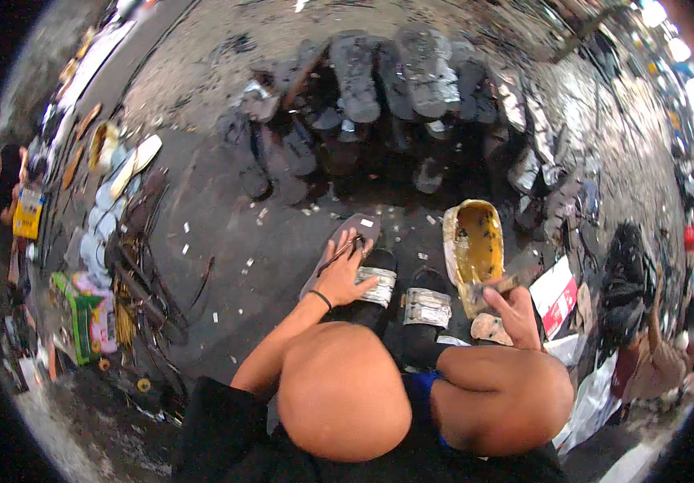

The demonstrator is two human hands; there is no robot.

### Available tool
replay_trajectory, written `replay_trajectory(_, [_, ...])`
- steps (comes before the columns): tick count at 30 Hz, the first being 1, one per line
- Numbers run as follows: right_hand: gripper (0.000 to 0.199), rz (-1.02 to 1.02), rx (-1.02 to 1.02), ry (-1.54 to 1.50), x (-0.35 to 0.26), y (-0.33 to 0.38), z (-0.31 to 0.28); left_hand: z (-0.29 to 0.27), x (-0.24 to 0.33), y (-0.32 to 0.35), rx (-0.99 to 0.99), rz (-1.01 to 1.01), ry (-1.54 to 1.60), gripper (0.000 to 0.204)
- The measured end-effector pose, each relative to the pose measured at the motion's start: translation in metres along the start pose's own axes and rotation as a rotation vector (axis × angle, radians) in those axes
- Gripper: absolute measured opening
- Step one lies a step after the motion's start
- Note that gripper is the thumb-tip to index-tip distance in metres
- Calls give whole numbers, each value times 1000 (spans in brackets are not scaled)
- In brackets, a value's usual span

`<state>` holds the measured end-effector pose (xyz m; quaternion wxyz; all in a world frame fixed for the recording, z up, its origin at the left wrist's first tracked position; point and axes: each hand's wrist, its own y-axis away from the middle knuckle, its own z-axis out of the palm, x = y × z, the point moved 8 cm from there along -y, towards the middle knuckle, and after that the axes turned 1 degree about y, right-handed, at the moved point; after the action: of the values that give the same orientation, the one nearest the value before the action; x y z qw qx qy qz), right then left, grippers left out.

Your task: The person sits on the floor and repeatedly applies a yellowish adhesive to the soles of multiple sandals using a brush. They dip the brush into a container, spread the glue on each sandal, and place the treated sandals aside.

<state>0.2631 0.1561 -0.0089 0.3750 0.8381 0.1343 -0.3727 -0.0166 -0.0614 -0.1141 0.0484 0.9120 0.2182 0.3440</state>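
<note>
A grey-brown thong sandal [324, 253] with dark thin straps lies on the dark ground in front of me. My left hand [345, 272] rests on top of it, fingers stretched out over the straps and thumb apart. To the right, my right hand [517, 317] is closed round a short brush-like tool [501, 285], its thumb along it; its far end is hard to make out. That tool is at the near end of an oblong container [450, 233] with yellow glue-like residue inside. My feet, in slides with pale bands [426, 307], stand between the hands.
Piles of dark sandals and soles [355, 80] sit ahead. At left lie pale soles [136, 165], dark strips and a green-and-pink package [85, 318]. A white-and-red card [552, 296] lies by my right hand. Other people [659, 362] sit at the far right and far left.
</note>
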Motion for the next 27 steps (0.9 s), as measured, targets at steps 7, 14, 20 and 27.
replay_trajectory(7, [28,-467,91,-418,-149,-32,49,-26,-3,-61,182,-468,1692,47])
replay_trajectory(14, [20,-775,386,-203,-205,-71,58,-83,76,-82,219,-333,1777,46])
replay_trajectory(20, [18,-840,290,-312,-215,-64,52,-70,75,-82,293,-364,1687,48])
replay_trajectory(27, [16,-828,410,-335,-210,-55,42,-84,84,-80,447,-205,1584,43])
